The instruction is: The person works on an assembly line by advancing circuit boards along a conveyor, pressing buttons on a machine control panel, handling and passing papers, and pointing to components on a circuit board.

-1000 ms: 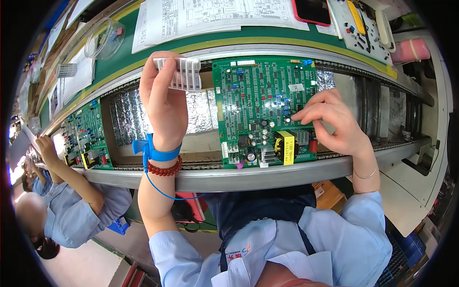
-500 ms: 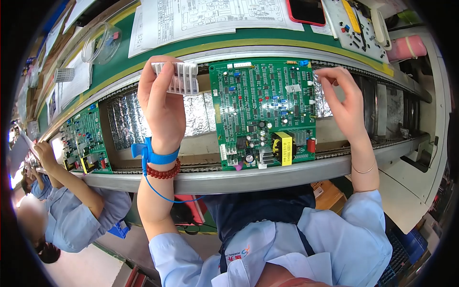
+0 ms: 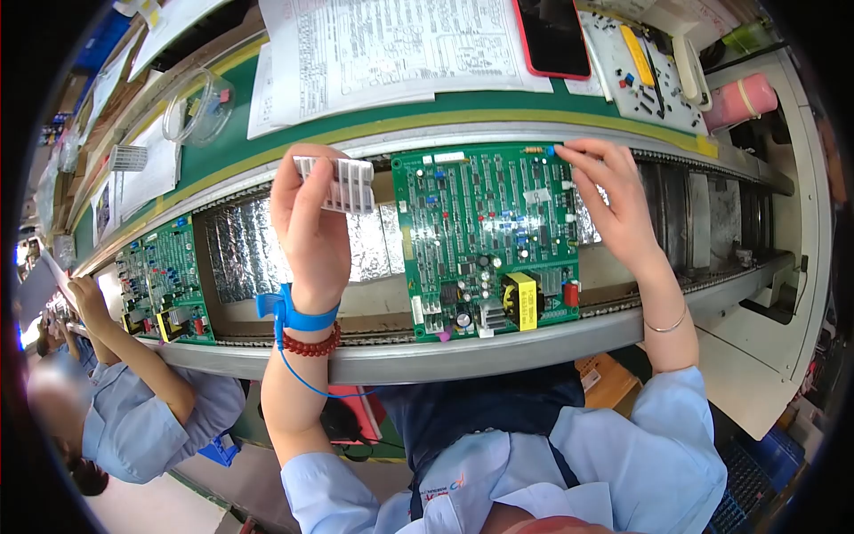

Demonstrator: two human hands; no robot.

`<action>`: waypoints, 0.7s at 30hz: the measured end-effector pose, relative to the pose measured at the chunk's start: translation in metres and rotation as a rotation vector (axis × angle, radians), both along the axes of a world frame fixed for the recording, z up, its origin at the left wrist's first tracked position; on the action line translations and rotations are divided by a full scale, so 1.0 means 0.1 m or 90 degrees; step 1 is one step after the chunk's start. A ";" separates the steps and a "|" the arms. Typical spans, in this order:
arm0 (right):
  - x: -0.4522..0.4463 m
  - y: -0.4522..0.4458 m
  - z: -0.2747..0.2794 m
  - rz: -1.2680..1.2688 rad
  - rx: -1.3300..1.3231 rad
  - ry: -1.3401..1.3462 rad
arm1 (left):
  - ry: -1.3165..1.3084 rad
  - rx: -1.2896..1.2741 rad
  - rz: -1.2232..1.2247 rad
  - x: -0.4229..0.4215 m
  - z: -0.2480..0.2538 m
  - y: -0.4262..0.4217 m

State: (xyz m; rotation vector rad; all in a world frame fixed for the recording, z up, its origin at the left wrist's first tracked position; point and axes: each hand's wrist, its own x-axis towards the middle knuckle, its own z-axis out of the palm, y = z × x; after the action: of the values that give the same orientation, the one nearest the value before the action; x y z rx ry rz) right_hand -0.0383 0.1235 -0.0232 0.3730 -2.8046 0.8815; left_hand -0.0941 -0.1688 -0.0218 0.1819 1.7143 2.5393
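My left hand (image 3: 311,222) is closed around a white slotted plastic strip block (image 3: 349,184), held up at the left edge of a green circuit board (image 3: 463,240). My right hand (image 3: 614,191) reaches over the board's far right corner. Its fingertips pinch at a small blue component (image 3: 552,151), which stands beside a striped resistor (image 3: 533,149). The board carries many small parts, a yellow transformer (image 3: 527,301) and a red block component (image 3: 571,294) at the near right. It lies across the conveyor rails (image 3: 382,363).
Another populated board (image 3: 160,276) lies on the line to the left, near a co-worker's arm (image 3: 133,334). Beyond the rail are printed drawings (image 3: 374,62), a phone (image 3: 551,36), a clear round container (image 3: 197,107) and a tray of loose parts (image 3: 636,71).
My right hand has moved left from beside the board onto the blue component at its far corner. My left hand still holds the white block. The whole view has shifted slightly.
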 end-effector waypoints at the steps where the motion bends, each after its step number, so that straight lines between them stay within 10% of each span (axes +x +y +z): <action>1: -0.01 -0.01 0.01 0.003 0.000 0.007 | -0.005 0.001 0.012 0.00 0.00 0.00; 21: 0.01 -0.08 0.05 -0.017 -0.052 0.010 | -0.031 0.030 -0.018 0.04 0.02 -0.01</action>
State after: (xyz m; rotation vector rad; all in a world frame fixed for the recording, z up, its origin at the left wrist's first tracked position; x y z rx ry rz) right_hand -0.0370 0.1151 -0.0183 0.3275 -2.7425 0.9789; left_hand -0.0896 -0.1693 -0.0197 0.1456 1.6246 2.5429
